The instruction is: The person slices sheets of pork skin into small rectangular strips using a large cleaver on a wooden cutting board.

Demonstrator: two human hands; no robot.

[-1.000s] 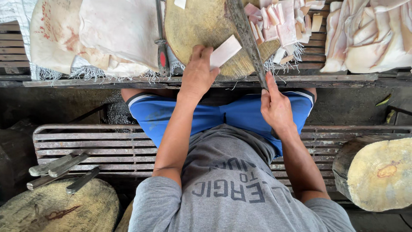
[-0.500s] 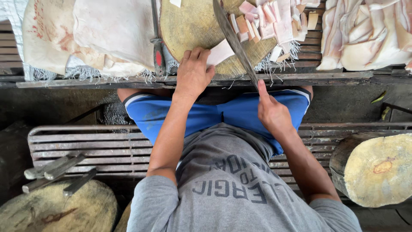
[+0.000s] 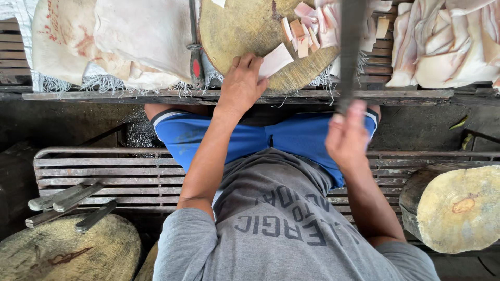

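Observation:
My left hand (image 3: 242,83) presses a pale flat slab of pork fat (image 3: 275,60) onto a round wooden chopping block (image 3: 245,31). In my right hand (image 3: 346,138) is a long dark cleaver (image 3: 350,47); it is raised and blurred, with its blade pointing away over the block's right side. Several cut pink and white pieces (image 3: 310,26) lie heaped on the block just left of the blade.
Large pale slabs of skin and fat lie at far left (image 3: 104,36) and far right (image 3: 448,41) of the bench. A sharpening steel (image 3: 195,52) lies beside the block. More knives (image 3: 67,205) rest near a second block (image 3: 62,255); a third block (image 3: 458,208) stands at right.
The cleaver has swung from a slant across the block to nearly upright, and my right hand has lifted and blurred. My left hand still holds the slab.

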